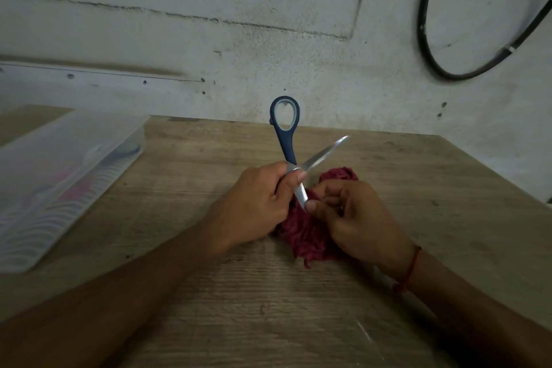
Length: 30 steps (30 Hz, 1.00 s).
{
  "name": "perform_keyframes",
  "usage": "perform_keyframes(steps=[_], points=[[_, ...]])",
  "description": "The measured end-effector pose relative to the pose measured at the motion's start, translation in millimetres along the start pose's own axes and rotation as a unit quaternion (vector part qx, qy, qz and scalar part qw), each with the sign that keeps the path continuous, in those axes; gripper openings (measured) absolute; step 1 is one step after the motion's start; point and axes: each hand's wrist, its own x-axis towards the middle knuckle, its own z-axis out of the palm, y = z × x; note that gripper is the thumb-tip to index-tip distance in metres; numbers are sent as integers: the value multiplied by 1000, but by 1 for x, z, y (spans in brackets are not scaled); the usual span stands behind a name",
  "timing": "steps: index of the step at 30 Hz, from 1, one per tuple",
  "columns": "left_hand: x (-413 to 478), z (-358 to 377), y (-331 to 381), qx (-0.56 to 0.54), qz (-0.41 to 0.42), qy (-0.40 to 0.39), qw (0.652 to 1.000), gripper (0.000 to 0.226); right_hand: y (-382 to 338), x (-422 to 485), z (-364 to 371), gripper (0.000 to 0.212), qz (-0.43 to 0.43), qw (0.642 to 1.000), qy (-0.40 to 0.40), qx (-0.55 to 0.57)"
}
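Note:
A pair of scissors (pixel 285 131) with blue handles stands spread wide above the wooden table (pixel 239 308). One handle loop points up and one blade juts to the upper right. My left hand (pixel 254 206) grips the scissors near the pivot, thumb across the metal. The other blade points down towards a bundle of dark red yarn (pixel 301 233) lying on the table. My right hand (pixel 358 218) pinches the yarn beside that blade's tip, its fingers curled; a red thread is tied round the wrist.
A clear plastic box (pixel 59 182) with its lid on, holding coloured items, lies on the table at the left. A grey wall stands just behind the table's far edge. A black cable (pixel 427 48) loops on the wall at the upper right.

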Motion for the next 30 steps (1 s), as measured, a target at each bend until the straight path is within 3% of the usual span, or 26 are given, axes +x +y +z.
perform_keyframes(steps=[3,5,8,11,16,19,21,24,30], points=[[-2,1,0,-13,-8,-9,1000,34,-7,-2,4,29,-101,983,81,-134],[-2,1,-2,-5,-13,-7,1000,35,-8,-1,6,26,-107,981,81,-143],[1,-2,-9,7,-22,-4,1000,38,-1,0,5,12,-40,998,-17,-50],[3,-4,-12,6,-17,2,1000,39,-4,-2,-2,24,5,992,-100,81],[2,-4,-10,14,-4,-11,1000,40,-5,0,1,13,-9,998,-15,59],[2,-5,-10,13,-12,-24,1000,46,-3,2,6,26,-28,999,20,21],[2,-5,-8,12,-23,-25,999,43,-3,3,5,26,-22,1000,11,18],[2,-7,-2,-2,-51,-25,998,36,0,1,0,9,15,995,-62,78],[1,-8,-1,-26,-79,-37,996,37,-4,4,-14,13,73,982,-118,129]])
